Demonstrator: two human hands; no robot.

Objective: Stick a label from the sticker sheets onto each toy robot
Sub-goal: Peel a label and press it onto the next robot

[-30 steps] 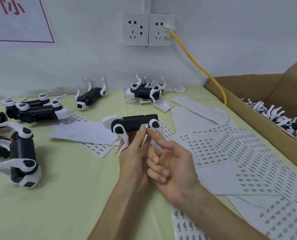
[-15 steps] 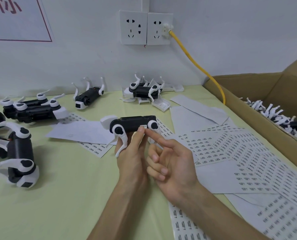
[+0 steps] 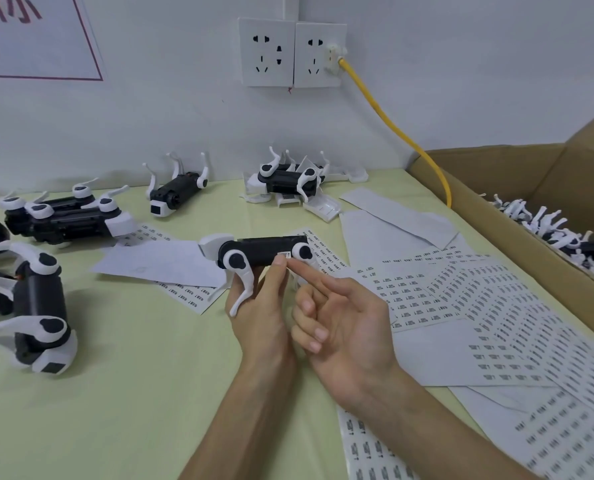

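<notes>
**A label on the toy robot in the hands**

The black and white plastic toy robot (image 3: 261,252) is shaped like a little dog. It is held up above the middle of the pale yellow table (image 3: 133,393), lying on its side with its white head to the left. A small white paper label (image 3: 284,254) sits on its black body, near the back leg.

The left hand (image 3: 264,306) holds the toy robot from below. Its fingers wrap around the body and its thumb points up beside the label. The right hand (image 3: 344,327) holds nothing. Its pointing finger is stretched out, and the tip touches the robot just under the label. Its other fingers are bent in loosely.

White paper sticker sheets (image 3: 496,306) with rows of tiny labels lie spread over the right side of the table, and some lie under the hands.

More black and white toy robots (image 3: 63,220) lie on the left and far side of the table.

A brown cardboard box (image 3: 496,220) at the right edge has more robots inside. A yellow cable (image 3: 392,129) runs from the white wall sockets (image 3: 292,51) down behind the box.
</notes>
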